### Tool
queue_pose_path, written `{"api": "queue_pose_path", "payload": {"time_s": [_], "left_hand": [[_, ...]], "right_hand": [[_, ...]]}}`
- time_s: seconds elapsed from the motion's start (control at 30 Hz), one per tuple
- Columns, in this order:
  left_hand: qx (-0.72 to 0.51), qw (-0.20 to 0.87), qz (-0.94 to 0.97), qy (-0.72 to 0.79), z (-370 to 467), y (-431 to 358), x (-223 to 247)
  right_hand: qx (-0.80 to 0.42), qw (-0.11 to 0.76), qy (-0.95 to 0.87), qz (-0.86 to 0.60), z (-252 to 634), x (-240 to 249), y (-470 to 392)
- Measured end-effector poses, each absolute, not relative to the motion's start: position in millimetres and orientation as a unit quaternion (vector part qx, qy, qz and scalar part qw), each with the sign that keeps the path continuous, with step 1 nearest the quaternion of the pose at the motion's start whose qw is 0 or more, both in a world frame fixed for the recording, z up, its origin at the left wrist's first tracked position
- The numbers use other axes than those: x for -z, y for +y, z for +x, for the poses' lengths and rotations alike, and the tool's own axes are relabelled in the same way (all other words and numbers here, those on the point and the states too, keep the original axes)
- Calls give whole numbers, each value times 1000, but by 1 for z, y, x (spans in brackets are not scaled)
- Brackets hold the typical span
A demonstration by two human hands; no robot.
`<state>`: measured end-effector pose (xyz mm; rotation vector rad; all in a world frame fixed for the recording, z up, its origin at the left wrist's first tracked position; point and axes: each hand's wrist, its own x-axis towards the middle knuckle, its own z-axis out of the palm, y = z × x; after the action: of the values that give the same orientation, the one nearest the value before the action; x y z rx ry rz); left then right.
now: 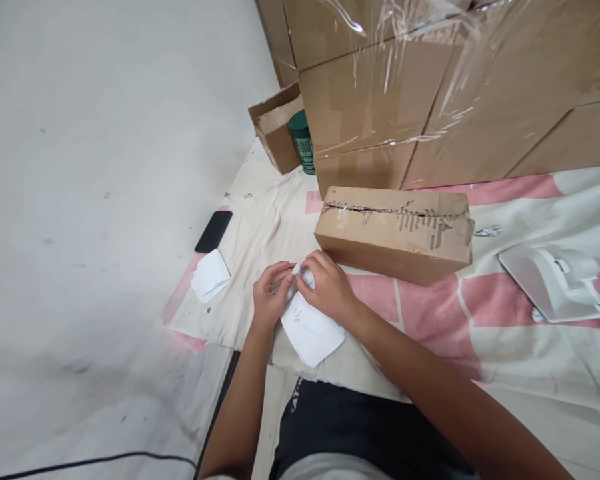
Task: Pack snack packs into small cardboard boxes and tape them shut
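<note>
A white sheet of paper with faint marks lies at the front edge of the cloth-covered surface, its far end raised between my fingers. My left hand pinches that end from the left, with thumb and fingertips on a small white peak. From the right, my right hand closes on the same end, thumb and index finger close to the left thumb. The fingers partly cover the paper's upper part. Just beyond my right hand sits a closed cardboard box with a torn top seam.
A stack of white papers and a black phone lie at left by the wall. A small open carton and a green-lidded container stand behind. Large plastic-wrapped boxes fill the back; a white plastic device lies at right.
</note>
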<state>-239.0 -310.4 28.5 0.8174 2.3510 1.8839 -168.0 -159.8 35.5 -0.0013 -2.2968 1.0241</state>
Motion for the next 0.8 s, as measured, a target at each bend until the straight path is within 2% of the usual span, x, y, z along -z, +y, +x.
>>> {"api": "queue_pose_path", "payload": {"time_s": [0.3,0.8], "left_hand": [[-441,-157,446,762,-238,-311,-31],[-442,-164,451,758,-236,-309,-32]], "right_hand": [[-392,315,-861,-76,-166,-40,-168],[-429,300,-847,-88,-166,-45,-165]]}}
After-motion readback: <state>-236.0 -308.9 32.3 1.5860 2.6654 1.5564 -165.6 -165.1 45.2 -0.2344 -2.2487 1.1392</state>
